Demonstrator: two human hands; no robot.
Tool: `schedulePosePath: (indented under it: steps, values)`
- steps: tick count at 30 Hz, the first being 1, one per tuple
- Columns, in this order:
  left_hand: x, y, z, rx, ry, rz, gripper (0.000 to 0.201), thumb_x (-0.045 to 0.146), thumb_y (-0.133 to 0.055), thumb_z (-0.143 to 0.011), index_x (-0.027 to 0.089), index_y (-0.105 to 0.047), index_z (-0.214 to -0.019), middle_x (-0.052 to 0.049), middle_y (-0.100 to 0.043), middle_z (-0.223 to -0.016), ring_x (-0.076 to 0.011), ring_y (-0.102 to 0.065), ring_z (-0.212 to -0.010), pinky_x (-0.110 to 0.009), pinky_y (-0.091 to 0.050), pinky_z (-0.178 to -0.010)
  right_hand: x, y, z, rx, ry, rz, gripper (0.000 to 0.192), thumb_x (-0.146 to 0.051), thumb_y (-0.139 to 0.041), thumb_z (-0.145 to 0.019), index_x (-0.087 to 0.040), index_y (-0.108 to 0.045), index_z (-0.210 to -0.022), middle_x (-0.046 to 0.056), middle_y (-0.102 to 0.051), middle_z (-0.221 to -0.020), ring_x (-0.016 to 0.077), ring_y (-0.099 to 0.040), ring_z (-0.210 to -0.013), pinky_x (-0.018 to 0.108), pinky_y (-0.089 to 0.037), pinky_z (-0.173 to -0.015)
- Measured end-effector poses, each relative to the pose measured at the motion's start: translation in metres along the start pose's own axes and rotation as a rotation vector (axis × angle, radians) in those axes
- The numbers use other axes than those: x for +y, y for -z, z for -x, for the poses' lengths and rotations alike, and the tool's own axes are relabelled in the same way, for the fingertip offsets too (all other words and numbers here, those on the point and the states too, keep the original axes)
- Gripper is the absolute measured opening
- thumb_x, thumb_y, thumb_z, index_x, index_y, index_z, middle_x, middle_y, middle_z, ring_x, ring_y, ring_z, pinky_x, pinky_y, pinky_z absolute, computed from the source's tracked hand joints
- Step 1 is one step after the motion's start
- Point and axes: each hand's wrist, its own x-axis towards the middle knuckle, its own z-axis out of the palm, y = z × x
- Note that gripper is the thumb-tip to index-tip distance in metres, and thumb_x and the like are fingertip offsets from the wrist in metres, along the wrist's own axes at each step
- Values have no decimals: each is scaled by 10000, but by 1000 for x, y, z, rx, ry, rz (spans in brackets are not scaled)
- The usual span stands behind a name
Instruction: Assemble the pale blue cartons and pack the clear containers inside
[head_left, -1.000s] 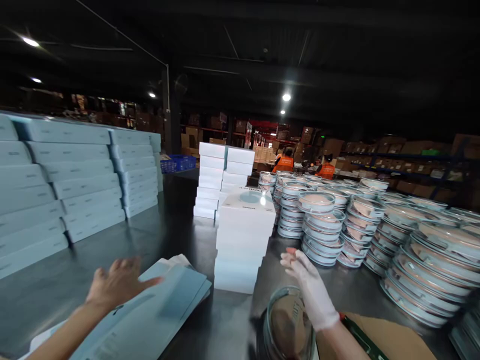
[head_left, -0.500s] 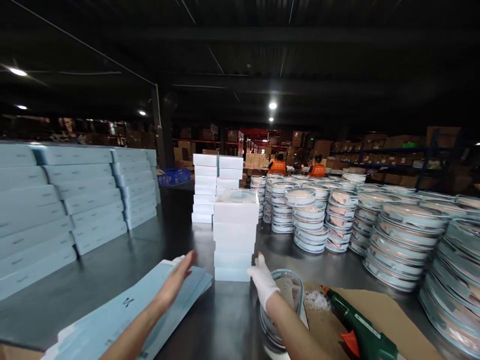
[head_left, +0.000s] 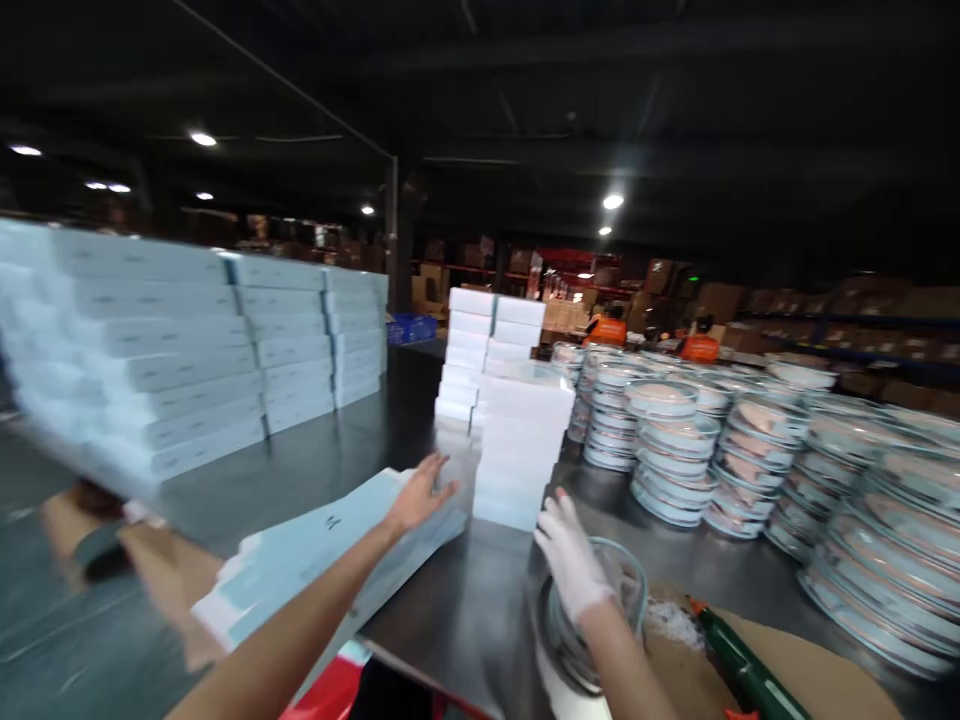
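Reaching: the left hand (head_left: pixel 422 492), bare, lies flat with its fingers spread on the far end of the flat blue cartons (head_left: pixel 322 548), a loose sheaf of folded box blanks fanned across the near edge of the desk (head_left: pixel 480 610); it presses on them and is not closed round any one.
Right hand: the right hand (head_left: pixel 571 552), in a white glove, rests palm down with its fingers loosely apart on the rim of the glass bowl stack (head_left: pixel 581 625), gripping nothing that I can see.
Where the work lies: the cartons lie left of centre, with their near ends hanging past the desk edge; the bowls stand just right of them, touching the cardboard sheet (head_left: pixel 795 680).
Step in hand: judging by the hands, a blank is being picked out while the bowls are steadied, so packing seems barely begun for this piece.
Next move calls for: sliding one blank free of the sheaf without dragging the rest off the edge, then room to fold it up between the sheaf and the bowls.
Close by: a column of made-up white boxes (head_left: pixel 521 445) stands just behind both hands, near enough to be knocked.
Further off: tall piles of blue boxes (head_left: pixel 195 340) to the left, many stacks of lidded bowls (head_left: pixel 675 440) to the right, and a green glue gun (head_left: pixel 742 670) on the cardboard.
Blur: the picture is smeared at the left, so the brown shape there is unclear.
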Motion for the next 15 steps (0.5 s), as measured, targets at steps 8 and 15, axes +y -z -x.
schedulePosePath:
  steps: [8,15]
  values:
    - [-58,114,34,150,374,-654,381,343,-686,-988,185,-618,-1329,-117,-626,-1387,-306,-649,-1198,-540,-561,-991,29,67,95,33,265,1100,586,-358,-622,-834,-122,-643,-1370,196,-581,-1504,434,-500,-1420,616,-392,-1171]
    - [-9,130,64,303,319,-829,356,387,-646,-1011,168,-627,-1292,-110,-682,-1270,-266,-701,-1068,-480,-598,-907,25,65,54,-46,65,1523,472,-250,-643,-917,-43,-664,-1341,187,-517,-1561,473,-409,-1468,587,-475,-1089]
